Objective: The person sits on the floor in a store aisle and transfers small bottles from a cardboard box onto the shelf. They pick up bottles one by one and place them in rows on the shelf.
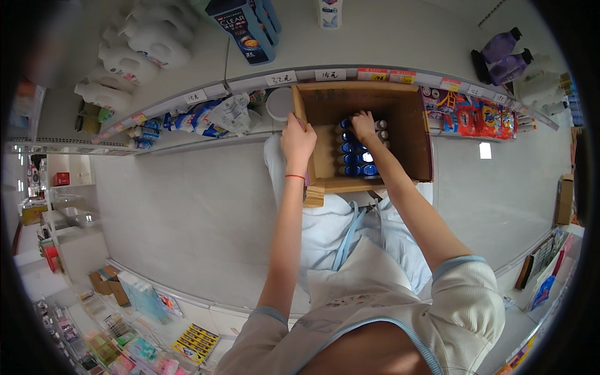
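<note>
An open cardboard box (365, 185) rests over the person's lap, its far edge against the front of the shelf. Inside it stand several dark blue bottles (349, 159) in rows, with a few pale-capped ones (382, 134) at their right. My left hand (298, 140) grips the box's left wall, fingers over the rim; a red string circles that wrist. My right hand (364, 125) reaches into the box with its fingers down on the bottles at the far end of the rows. Its fingertips are partly hidden, so whether it holds a bottle does not show.
Ahead, the shelf edge (335, 75) carries price tags. On the shelf stand white jugs (161, 44), blue shampoo boxes (248, 37), a white bottle (330, 14) and purple bottles (511, 65). Detergent bags (487, 119) lie on the lower shelf. Another goods shelf (225, 311) runs behind the person.
</note>
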`<state>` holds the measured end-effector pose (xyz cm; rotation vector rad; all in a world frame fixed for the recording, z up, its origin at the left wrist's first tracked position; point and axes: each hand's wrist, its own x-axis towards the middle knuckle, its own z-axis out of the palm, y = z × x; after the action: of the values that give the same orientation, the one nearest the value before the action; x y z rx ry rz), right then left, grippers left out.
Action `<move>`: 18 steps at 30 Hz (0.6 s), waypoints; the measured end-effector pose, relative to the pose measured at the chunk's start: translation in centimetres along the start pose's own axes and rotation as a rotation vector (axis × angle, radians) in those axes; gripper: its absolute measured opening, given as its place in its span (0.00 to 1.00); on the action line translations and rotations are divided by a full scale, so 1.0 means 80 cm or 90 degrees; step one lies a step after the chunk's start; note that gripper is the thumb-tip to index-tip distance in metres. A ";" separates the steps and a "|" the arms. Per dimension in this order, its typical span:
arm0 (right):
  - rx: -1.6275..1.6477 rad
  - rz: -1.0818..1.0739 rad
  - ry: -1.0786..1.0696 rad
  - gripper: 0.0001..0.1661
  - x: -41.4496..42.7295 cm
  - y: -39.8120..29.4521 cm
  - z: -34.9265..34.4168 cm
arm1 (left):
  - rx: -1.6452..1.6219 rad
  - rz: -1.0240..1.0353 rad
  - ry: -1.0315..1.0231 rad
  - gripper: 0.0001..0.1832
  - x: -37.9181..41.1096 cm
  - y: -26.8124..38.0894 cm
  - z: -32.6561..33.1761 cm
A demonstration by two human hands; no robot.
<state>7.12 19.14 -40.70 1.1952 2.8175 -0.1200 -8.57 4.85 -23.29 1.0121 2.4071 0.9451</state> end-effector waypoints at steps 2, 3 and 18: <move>-0.001 -0.005 -0.001 0.16 0.000 -0.001 0.001 | 0.012 0.000 0.006 0.17 0.000 0.001 -0.002; -0.001 0.000 0.001 0.16 -0.002 -0.001 0.002 | 0.016 -0.001 0.009 0.17 -0.001 0.002 -0.003; 0.296 -0.106 -0.126 0.19 0.010 -0.021 -0.073 | -0.010 0.000 0.011 0.15 -0.002 0.006 0.000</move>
<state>5.14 19.17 -34.88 0.9397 2.7843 -0.8921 -8.20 4.95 -22.95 1.0029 2.4100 0.9741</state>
